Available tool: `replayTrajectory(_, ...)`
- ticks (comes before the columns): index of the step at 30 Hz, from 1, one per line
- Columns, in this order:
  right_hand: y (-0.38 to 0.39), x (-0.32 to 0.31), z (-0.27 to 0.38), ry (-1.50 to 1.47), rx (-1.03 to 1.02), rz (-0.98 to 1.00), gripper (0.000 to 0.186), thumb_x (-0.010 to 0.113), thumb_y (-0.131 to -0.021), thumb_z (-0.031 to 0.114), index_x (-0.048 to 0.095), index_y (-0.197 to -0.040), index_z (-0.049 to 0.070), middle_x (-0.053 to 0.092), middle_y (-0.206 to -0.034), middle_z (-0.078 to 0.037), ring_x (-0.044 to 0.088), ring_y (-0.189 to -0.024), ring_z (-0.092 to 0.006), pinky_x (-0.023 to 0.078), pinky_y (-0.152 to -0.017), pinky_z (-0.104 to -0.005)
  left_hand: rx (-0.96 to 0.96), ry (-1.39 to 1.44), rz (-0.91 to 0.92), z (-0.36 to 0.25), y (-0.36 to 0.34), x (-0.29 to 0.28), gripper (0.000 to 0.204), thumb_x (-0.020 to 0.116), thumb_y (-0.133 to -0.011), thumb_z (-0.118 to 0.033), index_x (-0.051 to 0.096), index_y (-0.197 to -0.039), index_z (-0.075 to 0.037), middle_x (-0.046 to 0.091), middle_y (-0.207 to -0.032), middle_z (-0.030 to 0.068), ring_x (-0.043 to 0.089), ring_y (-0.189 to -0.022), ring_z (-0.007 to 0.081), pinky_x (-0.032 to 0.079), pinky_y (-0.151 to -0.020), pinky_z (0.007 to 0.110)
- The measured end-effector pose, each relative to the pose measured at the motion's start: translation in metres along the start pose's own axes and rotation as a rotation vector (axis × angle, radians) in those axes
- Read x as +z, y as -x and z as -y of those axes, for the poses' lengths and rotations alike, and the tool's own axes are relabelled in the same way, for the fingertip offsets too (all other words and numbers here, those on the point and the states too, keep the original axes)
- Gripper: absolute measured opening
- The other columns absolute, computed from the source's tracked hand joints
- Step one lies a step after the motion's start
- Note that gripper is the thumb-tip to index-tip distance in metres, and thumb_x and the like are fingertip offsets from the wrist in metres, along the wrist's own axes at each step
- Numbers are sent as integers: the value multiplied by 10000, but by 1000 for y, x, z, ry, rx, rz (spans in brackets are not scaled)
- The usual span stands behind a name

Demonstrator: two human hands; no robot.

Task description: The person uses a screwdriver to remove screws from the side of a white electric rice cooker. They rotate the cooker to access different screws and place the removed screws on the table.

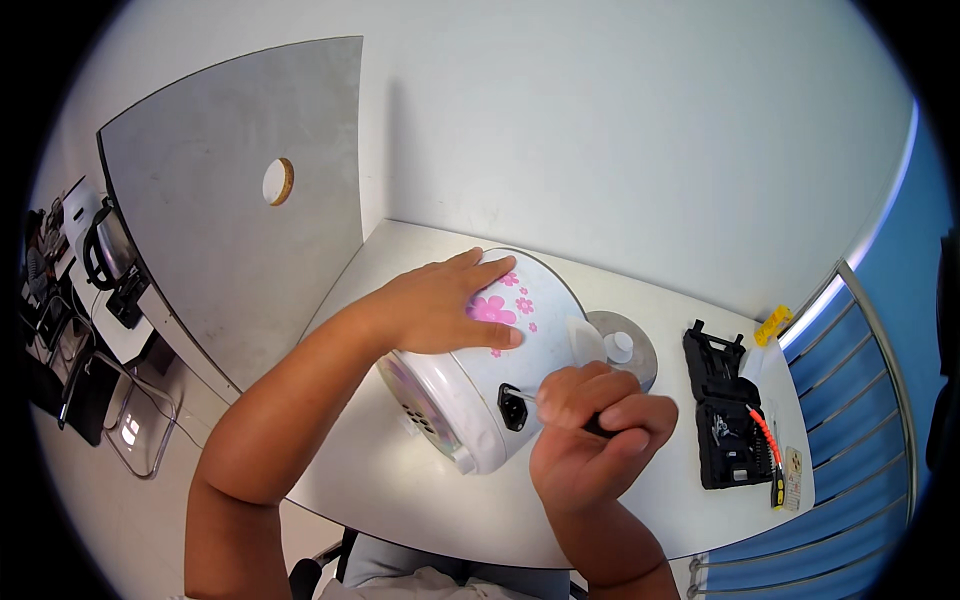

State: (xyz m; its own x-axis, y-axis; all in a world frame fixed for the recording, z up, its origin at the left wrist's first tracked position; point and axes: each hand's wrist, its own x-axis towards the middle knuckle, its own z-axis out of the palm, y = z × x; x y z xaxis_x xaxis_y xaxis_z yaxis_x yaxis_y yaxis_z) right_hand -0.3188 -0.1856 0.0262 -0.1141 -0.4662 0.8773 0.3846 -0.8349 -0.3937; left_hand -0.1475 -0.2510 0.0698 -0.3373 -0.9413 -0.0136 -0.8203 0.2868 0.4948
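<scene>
"One cooker, tipped on the table — how's the grip?"
"Right hand clamped on a dark-handled tool by the socket; left hand flat, fingers apart."
"Any risk?"
"Round side — if the left hand eases, it could roll and the tool slip."

White table carrying tipped rice cooker, round lid, black toolcase
</scene>
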Motion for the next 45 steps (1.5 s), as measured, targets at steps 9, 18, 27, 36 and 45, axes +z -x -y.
replayTrajectory(9,-4,-9,7,-203,109,53,270,497,-984,299,441,-895,50,522,-687,-97,435,-535,-158,403,-513,-324,-6,-10,-12,-1,-1,1,994,586,-718,-704,286,-1486,-149,226,-1520,246,294,-1380,390,259,-1108,398)
replayTrajectory(18,-4,3,6,-149,68,30,313,451,-997,336,376,-800,103,361,-572,1,260,-483,-97,232,-457,-269,-7,0,-2,-5,1,-1,985,600,-724,-685,289,-1484,-143,232,-1515,250,312,-1367,397,273,-1103,390)
replayTrajectory(27,-5,3,5,-315,103,-39,260,493,-937,217,399,-754,60,395,-573,-41,260,-486,-125,253,-465,-291,14,-11,-12,-5,0,0,986,595,-730,-690,285,-1485,-137,225,-1515,258,314,-1365,402,272,-1103,388)
replayTrajectory(36,-5,8,4,-309,109,-53,286,485,-915,213,365,-705,62,360,-534,-33,213,-474,-113,209,-442,-296,-10,-19,-14,-4,2,1,996,600,-711,-678,280,-1487,-141,222,-1519,249,303,-1372,399,272,-1106,389)
replayTrajectory(45,-9,-3,2,-429,175,-71,299,491,-916,218,367,-687,71,353,-515,-25,220,-463,-112,201,-435,-295,-16,-28,-14,-6,1,1,1003,603,-713,-678,276,-1487,-131,221,-1521,246,301,-1376,394,269,-1108,392)
